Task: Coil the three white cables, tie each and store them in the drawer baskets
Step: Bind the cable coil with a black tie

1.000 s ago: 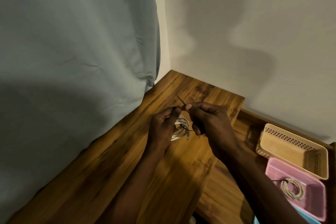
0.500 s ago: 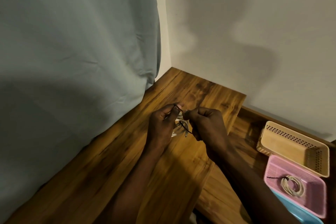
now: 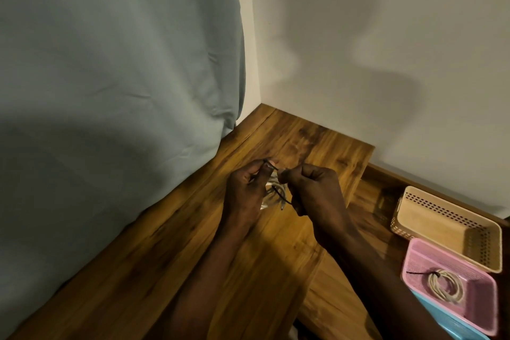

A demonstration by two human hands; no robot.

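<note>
Both hands are working over the tabletop (image 3: 193, 229): the left hand (image 3: 244, 190) is pinching the tie (image 3: 280, 196) and coil (image 3: 271, 192), the right hand (image 3: 311, 190) pinching the tie's other end. If either pinch slips, the coil is likely springing loose.

Looks like a home room: grey-blue curtain (image 3: 110, 77) against plain painted wall (image 3: 386, 36), wood-grain surface (image 3: 165, 257), plastic storage baskets (image 3: 441, 218) (beige, pink) in the drawer.
</note>
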